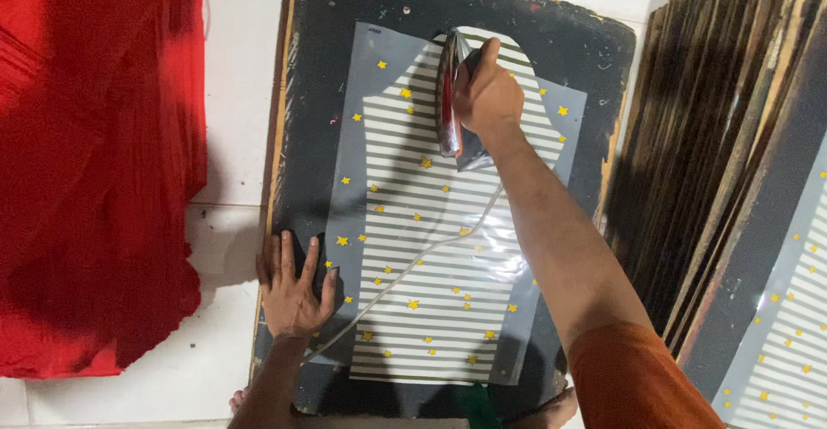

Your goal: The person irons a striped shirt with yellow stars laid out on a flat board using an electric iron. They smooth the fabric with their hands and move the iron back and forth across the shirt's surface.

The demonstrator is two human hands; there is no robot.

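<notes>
While the left hand (293, 295) lies flat with fingers spread on the lower left edge of the dark board (568, 41), holding nothing, the right hand (487, 93) has its grip closed around the handle of an iron (450, 93). The iron rests on the upper part of a glossy sheet (431, 257) printed with white stripes and small yellow stars, which lies flat along the middle of the board. The left hand's fingertips reach just to the sheet's grey left margin. A pale cord (413, 261) runs from the iron down across the sheet toward the lower left, passing just beside the left hand. The right arm stretches over the right half of the sheet, and an orange sleeve (637, 377) shows at the bottom. The board sits on a white tiled floor (237, 93). To the left, well apart from the iron, a heap of red cloth (95, 170) covers the floor. To the right, a stack of dark boards (724, 136) leans close beside the working board, the nearest one carrying another striped, starred sheet (788, 326).
</notes>
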